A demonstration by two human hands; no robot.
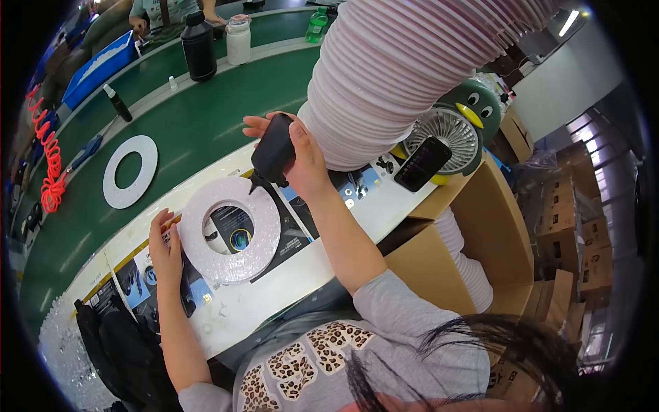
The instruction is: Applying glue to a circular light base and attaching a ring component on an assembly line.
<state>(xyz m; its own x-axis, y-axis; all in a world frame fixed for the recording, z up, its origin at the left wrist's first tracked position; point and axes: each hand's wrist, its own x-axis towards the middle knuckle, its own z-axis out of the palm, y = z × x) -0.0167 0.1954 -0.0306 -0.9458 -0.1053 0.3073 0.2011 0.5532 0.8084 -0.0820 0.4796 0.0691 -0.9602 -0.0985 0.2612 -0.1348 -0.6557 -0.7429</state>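
While the right hand (pixel 307 163) curls around a black bottle (pixel 273 147), its thumb lies along the near side and most of its fingers are hidden behind the body; only some fingertips show past the far edge. The bottle tilts with its narrow tip downward, just above the rim of a glossy white ring (pixel 266 223) below and to the left of that grip; whether tip and ring touch is hard to make out. The left hand (pixel 165 250) holds nothing, its fingers loosely parted at the ring's left side, contact there uncertain. Printed sheets (pixel 292 244) lie under the ring, partly covered by it. Right of the grip, a tall ribbed white stack (pixel 384 82) runs off the upper edge; farther right, a phone (pixel 423 163) hides part of a fan (pixel 449 134). Dark hair (pixel 473 336) blurs the lower right.
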